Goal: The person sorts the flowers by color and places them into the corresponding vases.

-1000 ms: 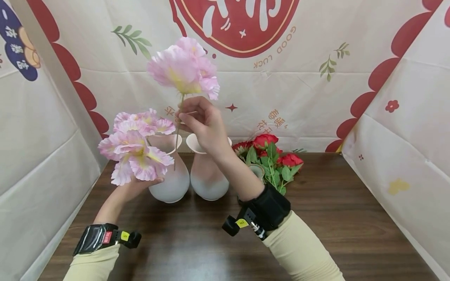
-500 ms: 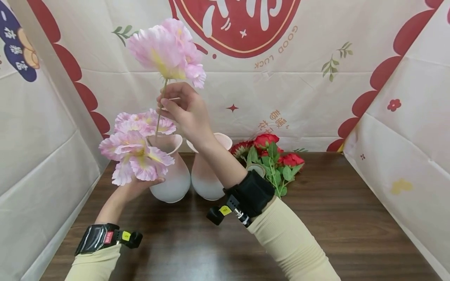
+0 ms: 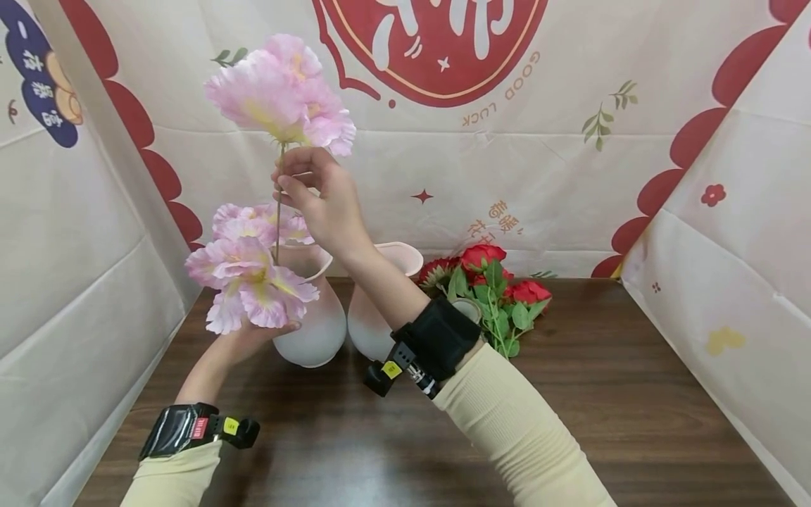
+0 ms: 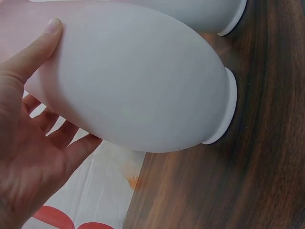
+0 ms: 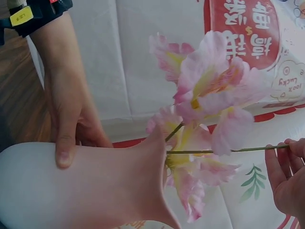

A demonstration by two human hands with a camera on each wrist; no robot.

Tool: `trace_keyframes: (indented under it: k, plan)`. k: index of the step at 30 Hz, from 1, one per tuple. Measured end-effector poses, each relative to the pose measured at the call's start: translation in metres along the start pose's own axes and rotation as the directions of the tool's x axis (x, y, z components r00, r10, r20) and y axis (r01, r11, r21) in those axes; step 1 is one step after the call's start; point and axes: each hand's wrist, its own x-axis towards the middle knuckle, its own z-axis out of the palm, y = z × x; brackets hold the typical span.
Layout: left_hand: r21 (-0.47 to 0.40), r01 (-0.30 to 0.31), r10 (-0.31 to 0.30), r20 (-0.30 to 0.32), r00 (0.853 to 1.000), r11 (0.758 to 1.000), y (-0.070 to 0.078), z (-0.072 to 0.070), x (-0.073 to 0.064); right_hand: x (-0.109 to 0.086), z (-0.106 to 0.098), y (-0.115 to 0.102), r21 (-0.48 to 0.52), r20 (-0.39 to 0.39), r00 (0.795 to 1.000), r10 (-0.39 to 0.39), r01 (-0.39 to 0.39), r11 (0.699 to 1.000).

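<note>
My right hand (image 3: 322, 201) pinches the thin stem of a pink artificial flower (image 3: 279, 98), its bloom raised above the fingers. The stem's lower end reaches into the mouth of the left vase (image 3: 317, 327), pink above and white below. In the right wrist view the stem (image 5: 248, 149) crosses the vase's rim. Other pink blooms (image 5: 214, 90) stand in that vase and lean over its left side. My left hand (image 4: 35, 143) grips the vase at its side, thumb on the near face and fingers round the far one. The blooms partly cover this hand from above.
A second pink-and-white vase (image 3: 364, 327) stands just right of the first, partly behind my right forearm. Red artificial roses (image 3: 484, 260) with green leaves lie farther right, beside a small round-rimmed vessel (image 3: 467, 308). Printed cloth (image 3: 507, 176) walls enclose the brown table (image 3: 602, 394).
My right hand has carried the flower left and up, then over the left vase, lowering the stem's end into its mouth. The left hand stays on the vase.
</note>
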Motion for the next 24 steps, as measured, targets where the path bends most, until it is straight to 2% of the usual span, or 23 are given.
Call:
trace_keyframes:
  k: [6,15,20,24]
  plan:
    - [0.007,-0.005,0.005,-0.001,1.000,1.000,0.000,-0.001,0.000,0.001,0.006,0.005,-0.122,0.026,0.999,0.019,-0.015,0.992]
    - [-0.019,0.014,-0.013,0.020,1.000,1.000,-0.001,-0.001,-0.003,-0.002,0.010,0.017,-0.210,0.063,0.997,0.044,-0.030,0.977]
    - [-0.012,-0.018,0.018,0.001,1.000,1.000,-0.001,-0.001,0.000,-0.001,0.011,0.021,-0.251,0.072,0.996,0.044,-0.025,0.968]
    - [-0.023,-0.012,0.013,0.007,1.000,1.000,-0.001,-0.003,-0.002,-0.001,0.012,0.023,-0.299,0.080,0.996,0.040,-0.014,0.954]
